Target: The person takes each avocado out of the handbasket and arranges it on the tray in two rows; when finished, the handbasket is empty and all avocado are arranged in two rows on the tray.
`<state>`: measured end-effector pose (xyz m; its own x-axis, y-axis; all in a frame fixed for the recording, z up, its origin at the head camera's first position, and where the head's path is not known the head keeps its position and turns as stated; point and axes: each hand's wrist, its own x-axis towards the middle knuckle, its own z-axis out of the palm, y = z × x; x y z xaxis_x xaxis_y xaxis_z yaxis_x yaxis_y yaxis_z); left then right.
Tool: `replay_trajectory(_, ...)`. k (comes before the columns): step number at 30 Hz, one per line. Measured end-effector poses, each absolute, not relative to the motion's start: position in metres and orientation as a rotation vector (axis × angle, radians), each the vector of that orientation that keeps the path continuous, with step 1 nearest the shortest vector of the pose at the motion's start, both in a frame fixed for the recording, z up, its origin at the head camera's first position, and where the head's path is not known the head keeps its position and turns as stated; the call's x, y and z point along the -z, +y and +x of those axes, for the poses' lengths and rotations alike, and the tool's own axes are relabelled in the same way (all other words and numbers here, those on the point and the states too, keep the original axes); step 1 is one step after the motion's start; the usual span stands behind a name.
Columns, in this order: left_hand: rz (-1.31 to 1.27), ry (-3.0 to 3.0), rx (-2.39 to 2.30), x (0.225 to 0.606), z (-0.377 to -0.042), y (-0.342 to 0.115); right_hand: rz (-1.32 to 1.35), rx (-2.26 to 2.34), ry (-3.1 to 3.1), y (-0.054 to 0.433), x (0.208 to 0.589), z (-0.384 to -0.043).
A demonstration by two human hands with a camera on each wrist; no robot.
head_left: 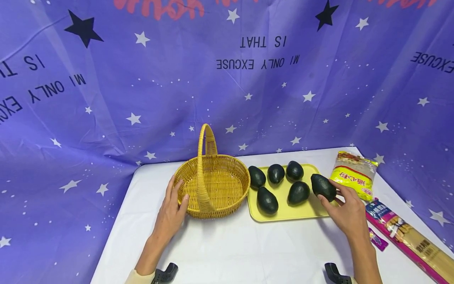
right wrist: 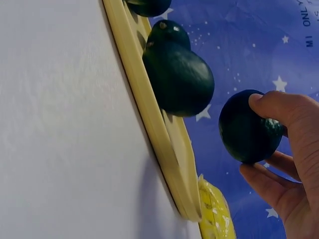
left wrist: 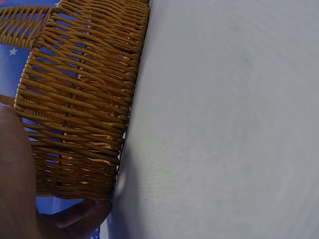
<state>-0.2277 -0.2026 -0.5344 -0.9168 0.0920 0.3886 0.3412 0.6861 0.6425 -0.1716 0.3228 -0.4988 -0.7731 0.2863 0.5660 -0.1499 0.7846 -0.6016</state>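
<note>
My left hand (head_left: 171,211) holds the left side of a yellow wicker basket (head_left: 227,211) with a tall arched handle. Its thumb lies over the rim, while fingertips (left wrist: 94,219) touch the outer wall low down in the left wrist view. The basket's inside shows bare woven floor. Between thumb and fingers, my right hand (head_left: 349,209) grips a dark green avocado (head_left: 323,187), lifted above the right end of a yellow tray (head_left: 283,216). Several more avocados (head_left: 267,201) lie on that tray, just right of the basket. The right wrist view shows the held avocado (right wrist: 249,127) apart from the tray.
Behind the right hand lies a yellow-and-clear food packet (head_left: 354,173). A long pink noodle pack (head_left: 408,236) and a small purple sachet (head_left: 378,240) are at the right edge of the white table (head_left: 248,252). Purple star-print cloth (head_left: 227,98) hangs behind.
</note>
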Motion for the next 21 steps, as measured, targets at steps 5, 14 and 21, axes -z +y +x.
replay_trajectory(5,-0.34,-2.576,1.071,0.534,-0.228,-0.203,-0.137,-0.828,-2.325,0.331,0.501,-0.171)
replay_trajectory(14,-0.342,-2.567,1.076,0.535,-0.228,-0.203,-0.177,-0.828,-2.38,0.337,0.507,-0.171)
replay_trajectory(21,-0.335,-2.572,1.07,0.536,-0.228,-0.202,-0.242,-0.793,-2.449,0.339,0.514,-0.17)
